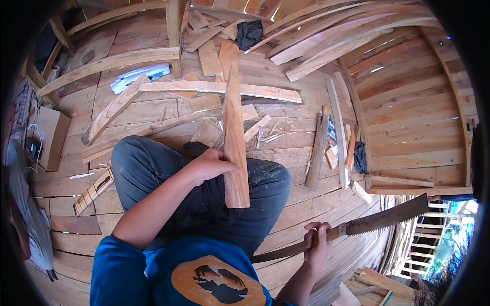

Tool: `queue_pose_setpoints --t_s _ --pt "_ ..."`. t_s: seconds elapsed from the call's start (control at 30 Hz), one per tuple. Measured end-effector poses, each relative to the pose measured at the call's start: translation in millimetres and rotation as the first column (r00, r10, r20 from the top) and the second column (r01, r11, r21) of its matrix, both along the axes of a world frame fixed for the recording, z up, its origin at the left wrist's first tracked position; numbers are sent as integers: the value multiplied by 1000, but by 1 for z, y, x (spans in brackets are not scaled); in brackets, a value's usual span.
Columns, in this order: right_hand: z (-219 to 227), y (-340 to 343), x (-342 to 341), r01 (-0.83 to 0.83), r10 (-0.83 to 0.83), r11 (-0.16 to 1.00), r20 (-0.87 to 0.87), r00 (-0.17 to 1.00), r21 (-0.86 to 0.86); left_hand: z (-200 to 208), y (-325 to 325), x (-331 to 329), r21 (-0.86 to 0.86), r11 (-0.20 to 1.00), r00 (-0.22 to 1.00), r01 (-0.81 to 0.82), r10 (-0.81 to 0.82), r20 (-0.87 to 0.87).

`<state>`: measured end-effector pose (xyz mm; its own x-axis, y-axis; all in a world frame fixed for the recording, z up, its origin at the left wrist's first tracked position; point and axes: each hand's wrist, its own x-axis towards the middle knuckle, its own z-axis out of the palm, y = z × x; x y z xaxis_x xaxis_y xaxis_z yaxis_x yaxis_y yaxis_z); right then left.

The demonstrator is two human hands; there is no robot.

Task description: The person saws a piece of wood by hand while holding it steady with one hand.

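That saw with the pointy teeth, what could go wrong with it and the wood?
The toothed saw could nick the right leg if the right hand swung it inward. The board might slip, since only the left hand is on it. Wood scraps on the floor could trip someone.

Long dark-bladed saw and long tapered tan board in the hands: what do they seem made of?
Long dark-bladed saw: its blade looks like dull steel, thin and grey-brown with a toothed edge; its brown handle is probably wood, though no grain shows clearly.
Long tapered tan board: bare, apparently unvarnished wood, with streaky grain along its face.
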<state>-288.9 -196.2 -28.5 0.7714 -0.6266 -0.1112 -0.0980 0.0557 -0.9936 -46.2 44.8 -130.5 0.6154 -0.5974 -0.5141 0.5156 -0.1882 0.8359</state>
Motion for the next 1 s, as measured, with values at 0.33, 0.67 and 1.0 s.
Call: queue_pose_setpoints --t_s 0.33,0.67,1.0 --pt "-29 15 55 -230 262 962 -268 927 145 -16 60 7 30 999 997 -34 36 -61" --pt "-53 31 96 -333 330 942 -328 885 47 2 35 -6 437 886 894 154 -313 320" --pt "-78 37 99 -459 349 860 -399 848 -225 24 40 -36 720 694 687 6 -526 502"
